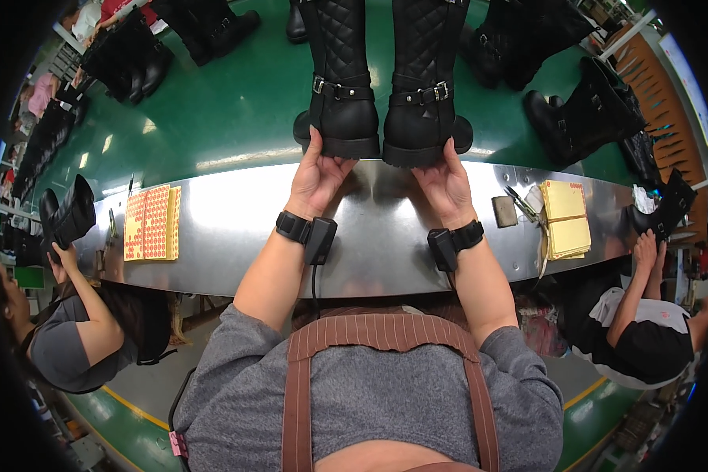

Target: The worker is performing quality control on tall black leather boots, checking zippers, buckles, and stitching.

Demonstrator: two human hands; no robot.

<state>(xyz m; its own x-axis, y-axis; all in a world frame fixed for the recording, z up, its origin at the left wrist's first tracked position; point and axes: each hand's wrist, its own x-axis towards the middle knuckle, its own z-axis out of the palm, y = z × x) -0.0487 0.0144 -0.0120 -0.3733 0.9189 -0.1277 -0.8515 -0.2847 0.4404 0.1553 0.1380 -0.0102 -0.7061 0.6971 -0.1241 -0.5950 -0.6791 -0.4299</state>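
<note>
Apron (385, 329) nearest, I see left hand (316, 182) and right hand (446, 189) each grasping a boot (342, 114) by the heel, past the surface's (377, 271) near edge, likely for steadiness.

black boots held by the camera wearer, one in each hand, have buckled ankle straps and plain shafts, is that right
The shafts aren't plain: the head view shows both quilted. The left hand and right hand do each hold a black boot with a buckled ankle strap.
</note>
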